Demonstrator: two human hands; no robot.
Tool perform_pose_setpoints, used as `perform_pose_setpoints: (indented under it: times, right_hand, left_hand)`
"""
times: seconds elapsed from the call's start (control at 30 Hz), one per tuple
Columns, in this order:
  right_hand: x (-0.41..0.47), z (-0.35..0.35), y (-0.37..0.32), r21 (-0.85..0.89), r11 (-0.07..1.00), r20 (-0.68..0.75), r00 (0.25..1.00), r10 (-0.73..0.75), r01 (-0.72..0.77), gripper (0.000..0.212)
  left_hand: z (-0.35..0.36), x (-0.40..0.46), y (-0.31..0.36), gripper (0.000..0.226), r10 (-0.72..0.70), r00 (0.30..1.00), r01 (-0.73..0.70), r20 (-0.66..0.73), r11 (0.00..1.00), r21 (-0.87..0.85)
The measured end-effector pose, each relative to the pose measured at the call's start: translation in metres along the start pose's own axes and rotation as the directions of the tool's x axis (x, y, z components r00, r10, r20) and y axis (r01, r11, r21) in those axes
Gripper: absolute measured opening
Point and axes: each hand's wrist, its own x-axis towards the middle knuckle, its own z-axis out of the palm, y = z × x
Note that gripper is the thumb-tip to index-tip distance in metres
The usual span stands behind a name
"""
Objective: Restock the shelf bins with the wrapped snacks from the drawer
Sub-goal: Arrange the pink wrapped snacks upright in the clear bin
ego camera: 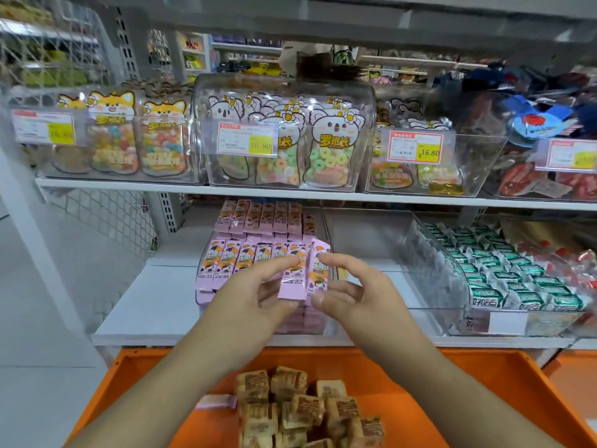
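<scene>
at the lower shelf's clear bin, nearly full of pink snack bars, the left hand and right hand pinch two more bars at its 3 o'clock end, while one pink bar and tan wrapped cakes wait in the orange drawer at 6 o'clock.

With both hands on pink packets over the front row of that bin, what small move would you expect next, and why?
Probably lowering the two pink packets upright into the right end of the front row in the clear bin. The left hand and right hand pinch them just above that row, whose other packets already stand side by side.
</scene>
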Motion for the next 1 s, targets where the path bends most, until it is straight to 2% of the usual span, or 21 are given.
perform_pose_setpoints:
  times: [0.1,0.17,0.3,0.37,0.43,0.5,0.57,0.7,0.83,1.0]
  right_hand:
    - [0.03,0.002,0.004,-0.021,0.998,0.013,0.998,-0.059,0.059,0.067]
    - [0.051,0.001,0.008,-0.094,0.99,0.019,0.995,-0.1,0.101,0.07]
    - [0.098,-0.006,0.017,-0.242,0.964,-0.049,0.991,-0.127,0.112,0.073]
    - [0.123,-0.013,0.02,-0.304,0.948,-0.09,0.988,-0.126,0.093,0.064]
    - [0.146,-0.02,0.018,-0.401,0.915,-0.109,0.989,-0.101,0.049,0.046]
    - [0.168,-0.024,0.017,-0.525,0.851,-0.119,0.988,-0.101,0.024,0.042]
    - [0.182,-0.023,0.015,-0.615,0.787,-0.075,0.99,-0.123,0.051,0.05]
    - [0.19,-0.014,0.008,-0.691,0.713,0.043,0.992,-0.121,0.116,0.06]
    - [0.192,-0.011,0.009,-0.767,0.627,0.067,0.989,-0.131,0.135,0.064]
    - [0.195,-0.014,0.015,-0.721,0.684,0.056,0.993,-0.103,0.111,0.062]
  left_hand:
    - [0.0,0.026,-0.008,0.065,0.104,0.994,-0.093,-0.039,0.971,0.222]
    - [0.001,0.042,-0.014,0.066,0.138,0.988,-0.109,-0.065,0.939,0.327]
    - [-0.001,0.061,-0.031,0.072,0.155,0.982,-0.092,-0.106,0.89,0.447]
    - [-0.003,0.064,-0.04,0.072,0.161,0.98,-0.083,-0.113,0.859,0.505]
    - [-0.004,0.065,-0.048,0.072,0.179,0.977,-0.088,-0.115,0.831,0.549]
    - [-0.005,0.065,-0.054,0.071,0.186,0.977,-0.091,-0.106,0.81,0.579]
    - [-0.005,0.065,-0.058,0.071,0.193,0.978,-0.109,-0.085,0.807,0.58]
    - [-0.005,0.065,-0.063,0.069,0.194,0.98,-0.145,-0.031,0.821,0.553]
    - [-0.005,0.065,-0.066,0.066,0.193,0.98,-0.136,-0.045,0.821,0.554]
    - [-0.005,0.064,-0.066,0.066,0.185,0.981,-0.123,-0.058,0.825,0.551]
